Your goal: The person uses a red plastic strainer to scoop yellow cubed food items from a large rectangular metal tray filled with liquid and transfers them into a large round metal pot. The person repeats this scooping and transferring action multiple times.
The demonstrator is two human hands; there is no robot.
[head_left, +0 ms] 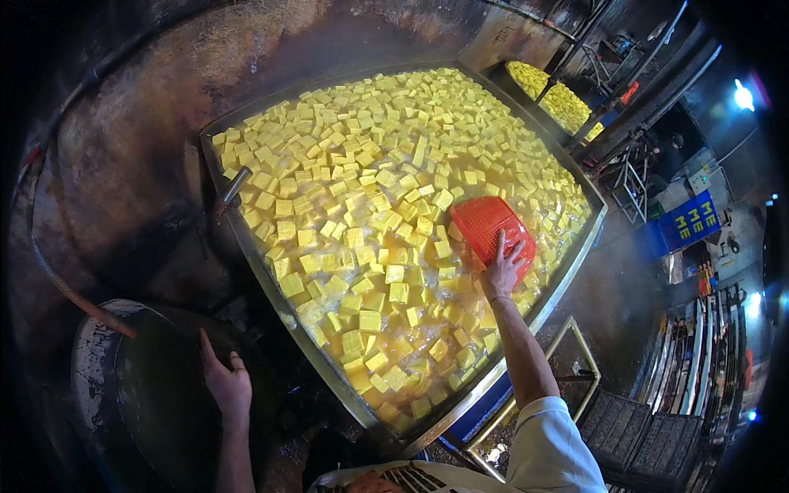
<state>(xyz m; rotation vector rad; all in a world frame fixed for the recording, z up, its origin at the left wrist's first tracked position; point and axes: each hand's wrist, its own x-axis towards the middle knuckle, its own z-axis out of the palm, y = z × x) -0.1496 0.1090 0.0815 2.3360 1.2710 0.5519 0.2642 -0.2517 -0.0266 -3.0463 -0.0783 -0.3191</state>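
A large square metal vat [538, 316] is filled with cloudy, bubbling liquid, and many yellow blocks that look like tofu cubes [362, 205] float in it. My right arm reaches over the near right side of the vat. My right hand [503, 267] is on a red perforated plastic basket [485, 220], its fingers across the side and edge. The basket is tilted among the cubes, its lower part in the liquid. Lower left, my left hand [226, 380] holds nothing, thumb and fingers apart, beside a round drum [103, 353].
A metal pipe end [237, 186] sticks out over the vat's left edge. A hose [62, 279] runs down to the drum. Another vessel of yellow cubes [551, 94] stands at the back right. A metal frame [585, 355] and dark slatted crates [641, 440] are at the right.
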